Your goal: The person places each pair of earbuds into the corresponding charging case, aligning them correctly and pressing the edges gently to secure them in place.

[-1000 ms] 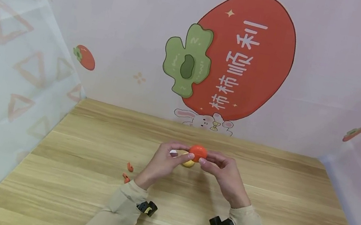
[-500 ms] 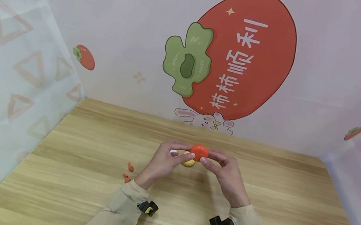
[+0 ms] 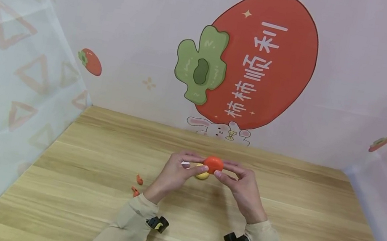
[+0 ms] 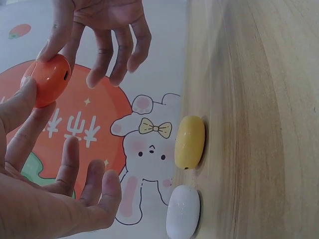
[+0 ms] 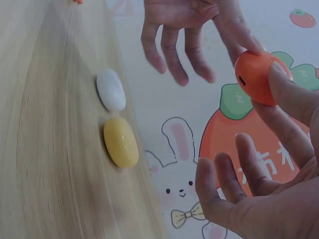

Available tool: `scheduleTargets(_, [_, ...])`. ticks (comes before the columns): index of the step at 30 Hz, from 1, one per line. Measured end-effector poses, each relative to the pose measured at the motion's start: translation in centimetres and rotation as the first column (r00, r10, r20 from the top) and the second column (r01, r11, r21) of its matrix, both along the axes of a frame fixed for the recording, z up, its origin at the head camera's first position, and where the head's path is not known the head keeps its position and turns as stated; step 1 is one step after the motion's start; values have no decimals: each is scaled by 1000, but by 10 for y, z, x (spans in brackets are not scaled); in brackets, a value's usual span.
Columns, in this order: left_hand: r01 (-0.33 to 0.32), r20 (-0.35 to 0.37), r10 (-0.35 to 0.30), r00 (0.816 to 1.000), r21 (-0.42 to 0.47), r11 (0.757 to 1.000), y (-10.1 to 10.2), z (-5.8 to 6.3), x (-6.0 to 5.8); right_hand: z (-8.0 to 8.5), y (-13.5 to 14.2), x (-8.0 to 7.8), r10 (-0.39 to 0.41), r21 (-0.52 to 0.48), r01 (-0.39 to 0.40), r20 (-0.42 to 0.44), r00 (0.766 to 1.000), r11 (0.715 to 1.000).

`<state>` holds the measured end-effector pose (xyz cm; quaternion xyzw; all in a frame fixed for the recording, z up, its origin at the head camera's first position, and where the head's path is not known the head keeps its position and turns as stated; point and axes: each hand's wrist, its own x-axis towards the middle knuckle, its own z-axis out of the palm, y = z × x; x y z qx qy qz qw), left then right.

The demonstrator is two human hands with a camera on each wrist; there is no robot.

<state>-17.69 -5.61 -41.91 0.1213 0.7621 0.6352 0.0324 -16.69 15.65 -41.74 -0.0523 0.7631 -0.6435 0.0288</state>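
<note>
An orange earbud charging case (image 3: pixel 213 165) is raised over the far middle of the table, its lid closed. My left hand (image 3: pixel 176 173) pinches one side of it between thumb and index finger. On the opposite side, my right hand (image 3: pixel 243 188) pinches it the same way. A small dark port shows on the case's underside in both wrist views. The other fingers of each hand are spread and loosely bent. Two orange earbuds lie on the wooden table to the left: one farther back (image 3: pixel 139 179), the other earbud (image 3: pixel 135 191) beside my left sleeve.
Behind the hands, a yellow case (image 4: pixel 190 142) and a white case (image 4: pixel 183 211) sit side by side on the table (image 3: pixel 314 226), near the back wall. That wall (image 3: pixel 133 42) carries persimmon and rabbit prints. A side wall (image 3: pixel 1 75) closes off the left.
</note>
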Motion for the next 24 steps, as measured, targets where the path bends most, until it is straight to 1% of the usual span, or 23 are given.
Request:
scheduleTargets(4, [5, -6, -5, 1000, -12, 1000, -1, 1, 1, 0, -1, 1, 1, -10, -1, -26, 1000, 1000])
scheduleTargets(8, [3, -15, -3, 1000, -34, 999, -3, 2, 1, 0, -2, 2, -7, -14, 6, -27, 1000, 1000])
scheduleTargets(11, [-1, -25, 0, 1000, -43, 999, -5, 3, 2, -1, -2, 2, -16, 1, 16, -37, 999, 1000])
scheduleTargets(15, [-5, -47, 3, 999, -44, 999, -6, 3, 2, -1, -3, 3, -26, 58, 32, -102, 994, 998])
scheduleTargets(19, [-6, -76, 3, 997, -38, 999, -7, 4, 1, -2, -4, 4, -21, 99, 40, -181, 983, 994])
scheduleTargets(24, [2, -133, -7, 991, -40, 999, -7, 4, 1, -3, -5, 4, -14, 132, 45, -228, 974, 990])
